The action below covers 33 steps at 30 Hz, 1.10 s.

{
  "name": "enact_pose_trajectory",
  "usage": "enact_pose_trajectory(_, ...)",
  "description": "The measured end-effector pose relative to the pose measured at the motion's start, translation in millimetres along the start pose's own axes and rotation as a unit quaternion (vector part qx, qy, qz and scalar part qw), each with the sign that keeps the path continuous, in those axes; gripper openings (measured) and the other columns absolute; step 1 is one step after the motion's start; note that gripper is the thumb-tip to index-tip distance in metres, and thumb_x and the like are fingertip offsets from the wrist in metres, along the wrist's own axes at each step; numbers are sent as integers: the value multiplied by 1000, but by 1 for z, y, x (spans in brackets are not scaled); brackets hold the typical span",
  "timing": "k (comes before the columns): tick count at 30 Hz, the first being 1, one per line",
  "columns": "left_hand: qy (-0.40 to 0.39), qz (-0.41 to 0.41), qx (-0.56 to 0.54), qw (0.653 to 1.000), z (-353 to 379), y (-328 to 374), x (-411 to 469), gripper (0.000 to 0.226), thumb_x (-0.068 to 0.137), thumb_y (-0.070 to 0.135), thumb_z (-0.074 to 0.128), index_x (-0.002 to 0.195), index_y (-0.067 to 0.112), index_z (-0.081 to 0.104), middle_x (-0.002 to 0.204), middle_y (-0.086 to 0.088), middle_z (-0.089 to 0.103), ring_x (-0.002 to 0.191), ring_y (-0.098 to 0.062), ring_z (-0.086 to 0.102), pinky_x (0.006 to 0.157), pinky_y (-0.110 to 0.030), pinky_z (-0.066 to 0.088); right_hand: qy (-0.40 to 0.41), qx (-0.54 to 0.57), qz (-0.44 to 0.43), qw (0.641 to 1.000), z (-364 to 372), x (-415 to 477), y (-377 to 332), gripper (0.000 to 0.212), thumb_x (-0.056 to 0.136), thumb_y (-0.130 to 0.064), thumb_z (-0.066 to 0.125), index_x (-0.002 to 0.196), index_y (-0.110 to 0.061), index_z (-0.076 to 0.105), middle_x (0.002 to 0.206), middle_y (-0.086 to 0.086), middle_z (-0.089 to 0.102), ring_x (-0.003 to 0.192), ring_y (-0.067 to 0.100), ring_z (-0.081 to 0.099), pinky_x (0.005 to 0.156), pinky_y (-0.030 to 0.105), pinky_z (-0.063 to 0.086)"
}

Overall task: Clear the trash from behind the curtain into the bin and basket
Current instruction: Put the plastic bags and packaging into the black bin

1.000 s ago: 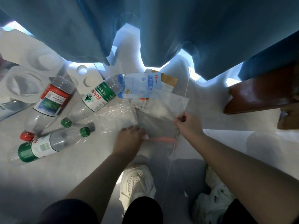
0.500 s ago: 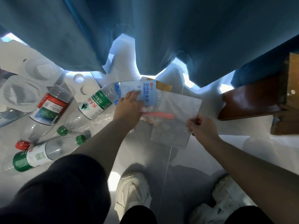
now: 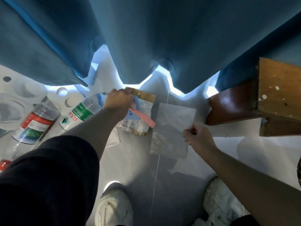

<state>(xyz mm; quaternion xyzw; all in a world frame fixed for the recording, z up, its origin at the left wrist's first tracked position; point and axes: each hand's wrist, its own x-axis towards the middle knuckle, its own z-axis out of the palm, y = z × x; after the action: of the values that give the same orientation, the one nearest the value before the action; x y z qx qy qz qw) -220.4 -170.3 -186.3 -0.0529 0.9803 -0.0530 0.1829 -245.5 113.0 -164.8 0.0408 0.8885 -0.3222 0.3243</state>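
Head view, floor at the foot of the curtain [image 3: 146,38].

1. Left hand [image 3: 119,99]: fingers curled over the top edge of a stack of flat packets, namely a brown-topped pouch [image 3: 144,95] and a clear bag with a pink seal strip [image 3: 141,117] over a blue sachet. The stack lies just below the curtain hem, partly raised.
2. Right hand [image 3: 197,136]: fingers pinching the near edge of a clear plastic bag [image 3: 172,128], which lies just beside the stack.
3. Green-label bottle [image 3: 81,113] and red-label jar [image 3: 38,123]: lying on the floor to the left, untouched.
4. Wooden furniture [image 3: 260,98]: right, near the clear bag.
5. Bin and basket: not identifiable here.

Handling note (judgement): the step in hand is gathering the flat wrappers. Slippery film slides out of a loose pinch, so squeeze the whole stack at its top edge and lift clear of the hem. Merging both lots into one hand would free the other for bottles.
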Motion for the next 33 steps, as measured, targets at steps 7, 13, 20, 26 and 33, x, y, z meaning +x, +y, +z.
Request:
enact_pose_trajectory(7,34,40,-42,998,-71,6,-43,29,72,-2,64,98,11,68,99,-11,65,72,-35,62,68,-33,46,24,33,-39,998,-73,-50,-18,8,90,-16,62,85,-11,61,78,9,68,71,23,66,62,34,54)
enact_pose_trajectory(13,70,61,-124,988,-173,51,-81,11,76,8,75,85,3,70,78,-16,63,63,-36,64,55,-31,45,32,68,-42,996,-174,-125,-2,9,90,-12,61,81,-12,61,78,6,67,73,22,66,66,34,55)
enact_pose_trajectory(20,113,179,-151,966,-296,180,-107,24,87,29,51,88,13,69,88,-7,63,72,-33,65,61,-31,46,128,133,-19,983,-313,-215,69,15,86,-9,63,72,-15,61,69,-1,66,67,18,63,67,31,49)
enact_pose_trajectory(26,147,295,-188,925,-386,360,-118,6,79,4,69,77,9,67,79,-7,62,71,-29,62,62,-23,33,242,213,41,946,-418,-266,167,17,88,-11,65,73,-14,57,72,7,61,72,30,61,71,44,54)
enact_pose_trajectory(33,84,248,-369,892,-426,549,-111,37,81,24,73,56,24,47,64,10,45,63,-13,46,53,-25,26,329,332,125,875,-494,-264,269,11,84,-8,63,74,-13,62,75,8,63,69,26,61,63,41,56)
